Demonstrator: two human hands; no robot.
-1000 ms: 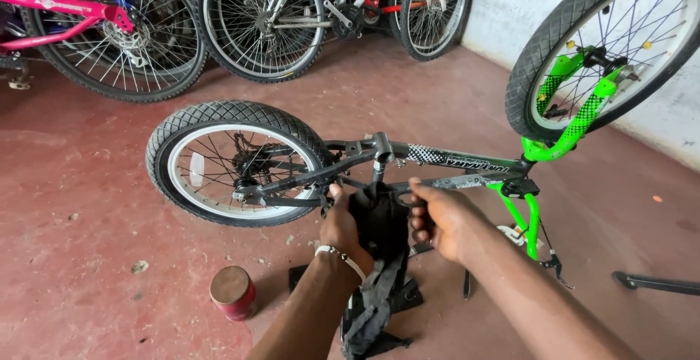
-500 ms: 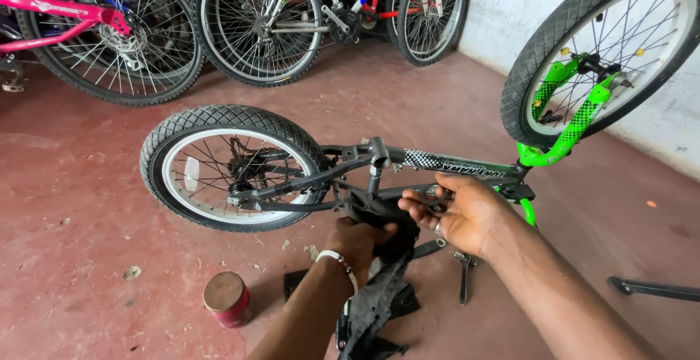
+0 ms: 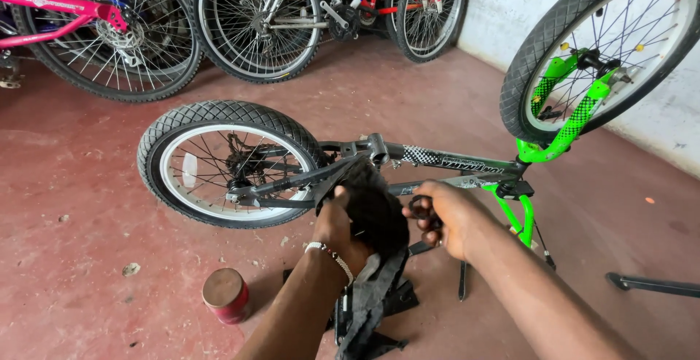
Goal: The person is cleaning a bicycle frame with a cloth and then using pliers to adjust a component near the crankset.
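Gripping the black rag [image 3: 375, 214] throughout, both hands [image 3: 397, 221] have now drawn closer at the frame [image 3: 445, 159].

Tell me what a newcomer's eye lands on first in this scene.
A small bike with a bright green fork stands upside down on the red floor in the middle, its front wheel raised at upper right. Below it, the left hand presses a black rag to the frame while the right hand grips beside it. A small red can stands lower left.
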